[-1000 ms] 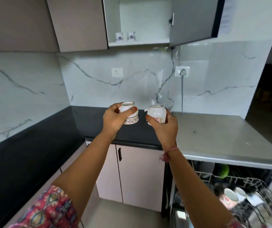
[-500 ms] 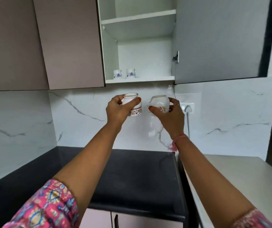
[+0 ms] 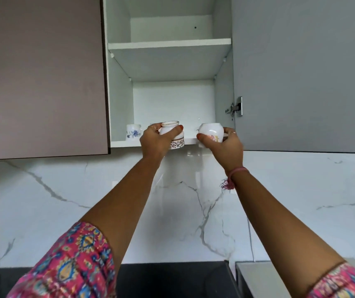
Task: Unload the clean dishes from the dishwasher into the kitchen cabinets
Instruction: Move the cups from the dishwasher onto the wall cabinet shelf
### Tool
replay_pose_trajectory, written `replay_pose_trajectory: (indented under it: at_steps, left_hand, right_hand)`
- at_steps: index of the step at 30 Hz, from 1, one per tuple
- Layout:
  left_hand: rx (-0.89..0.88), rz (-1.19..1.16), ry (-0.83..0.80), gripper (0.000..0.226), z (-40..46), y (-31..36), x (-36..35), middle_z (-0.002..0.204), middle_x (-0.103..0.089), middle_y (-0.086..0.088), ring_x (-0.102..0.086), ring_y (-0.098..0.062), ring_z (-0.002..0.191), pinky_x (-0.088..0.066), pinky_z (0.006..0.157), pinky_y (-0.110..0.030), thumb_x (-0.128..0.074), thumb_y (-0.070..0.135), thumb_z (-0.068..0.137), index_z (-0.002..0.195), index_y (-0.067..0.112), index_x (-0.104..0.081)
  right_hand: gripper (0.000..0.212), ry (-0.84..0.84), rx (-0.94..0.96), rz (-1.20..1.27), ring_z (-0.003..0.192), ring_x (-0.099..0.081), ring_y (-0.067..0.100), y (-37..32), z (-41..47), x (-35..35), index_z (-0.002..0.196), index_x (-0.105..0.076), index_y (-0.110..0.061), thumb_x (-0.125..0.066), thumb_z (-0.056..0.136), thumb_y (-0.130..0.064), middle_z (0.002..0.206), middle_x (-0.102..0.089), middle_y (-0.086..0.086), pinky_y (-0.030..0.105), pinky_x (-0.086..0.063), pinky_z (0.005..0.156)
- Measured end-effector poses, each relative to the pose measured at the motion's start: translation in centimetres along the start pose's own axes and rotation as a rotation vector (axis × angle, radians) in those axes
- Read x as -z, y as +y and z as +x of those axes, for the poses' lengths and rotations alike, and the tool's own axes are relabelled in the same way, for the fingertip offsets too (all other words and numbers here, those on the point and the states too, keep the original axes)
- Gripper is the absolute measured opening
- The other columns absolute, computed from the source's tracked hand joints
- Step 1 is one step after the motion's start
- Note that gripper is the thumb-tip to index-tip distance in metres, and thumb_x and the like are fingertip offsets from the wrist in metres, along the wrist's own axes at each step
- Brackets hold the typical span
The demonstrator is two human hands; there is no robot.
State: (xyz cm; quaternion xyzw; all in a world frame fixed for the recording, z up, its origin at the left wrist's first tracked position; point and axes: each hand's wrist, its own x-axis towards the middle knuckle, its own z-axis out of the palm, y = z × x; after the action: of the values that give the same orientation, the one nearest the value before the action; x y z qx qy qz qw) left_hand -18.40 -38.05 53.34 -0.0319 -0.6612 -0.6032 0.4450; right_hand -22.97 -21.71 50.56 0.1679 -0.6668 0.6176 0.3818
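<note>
left hand (image 3: 154, 139) gripping banded cup (image 3: 173, 134), right hand (image 3: 226, 145) gripping floral cup (image 3: 212, 132), blue-flowered cup (image 3: 133, 131) on shelf beside

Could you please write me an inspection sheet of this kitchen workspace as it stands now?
Surface: bottom cabinet shelf, bare at its front edge; upper shelf bare.
Job's things: banded cup and rounded floral cup, both held at the shelf's front edge; blue-flowered cup already on the shelf at left.
Clutter: nothing seen.
Grips: left hand shut on the banded cup; right hand shut on the floral cup.
Cables: thin cord down the backsplash.
Surroundings: open cabinet door, marble backsplash, black counter.
</note>
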Motion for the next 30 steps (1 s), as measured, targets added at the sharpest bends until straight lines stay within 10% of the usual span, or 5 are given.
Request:
replay_pose_trajectory:
  at_steps: [15,24,30]
  left_hand:
    - [-0.151,0.291,-0.12,0.057,14.2,-5.2,-6.7,0.117,-0.064,-0.006,-0.06,-0.022,0.106,-0.039,0.079,-0.021,-0.073,0.048,0.075,0.114,0.009,-0.06]
    - [-0.114,0.547,-0.224,0.057,15.7,-6.6,-8.5,0.102,-0.068,-0.014,-0.055,-0.024,0.081,-0.035,0.068,-0.026,-0.064,0.053,0.08,0.101,0.001,-0.064]
    - [-0.177,0.627,-0.238,0.062,15.3,-6.8,-8.5,0.109,-0.065,-0.02,-0.058,-0.033,0.105,-0.034,0.074,-0.029,-0.057,0.055,0.085,0.107,-0.003,-0.061]
  right_hand:
    - [0.067,-0.012,-0.031,-0.331,0.092,-0.058,0.022,3.0,11.8,-6.1,0.112,-0.059,-0.007,-0.076,0.067,-0.055,0.102,-0.061,0.005,0.027,-0.041,0.072]
    - [0.07,-0.048,-0.046,-0.615,0.103,-0.062,0.029,4.7,12.8,-7.3,0.115,-0.057,-0.009,-0.067,0.069,-0.062,0.112,-0.065,0.008,0.035,-0.045,0.085]
    - [0.064,-0.01,0.001,-0.747,0.102,-0.06,0.025,5.4,12.6,-8.2,0.11,-0.058,-0.011,-0.058,0.076,-0.065,0.111,-0.066,0.005,0.037,-0.027,0.081]
